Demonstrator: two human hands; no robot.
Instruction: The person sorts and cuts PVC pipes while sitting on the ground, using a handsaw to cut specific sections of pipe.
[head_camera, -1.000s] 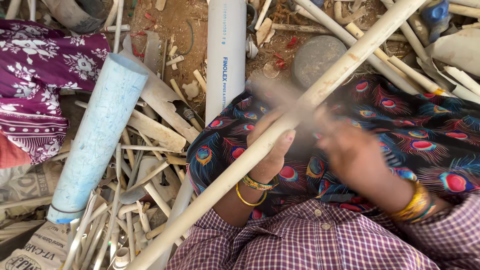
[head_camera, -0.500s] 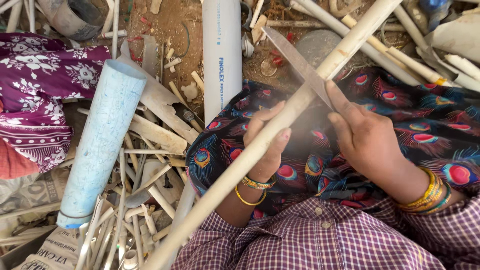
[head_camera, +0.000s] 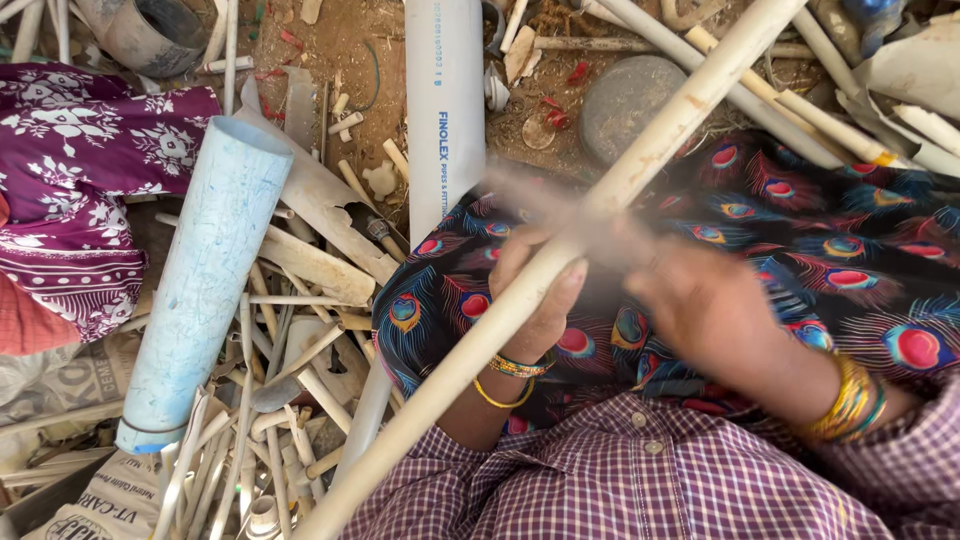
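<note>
Gripping cream pipe (head_camera: 560, 265) — left hand (head_camera: 535, 290) | right hand (head_camera: 700, 305) blurred

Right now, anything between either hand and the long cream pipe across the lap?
Nothing visible. The left hand is wrapped around the long cream pipe, in direct contact. The right hand is motion-blurred just beside the pipe; whether it touches or holds something cannot be told. Only the peacock-print cloth lies underneath.

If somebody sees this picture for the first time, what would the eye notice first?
Probably the long cream pipe running diagonally across the middle, gripped by the left hand, with the blurred right hand beside it. Next, the wide pale blue pipe lying at the left on a heap of pipe scraps.
</note>
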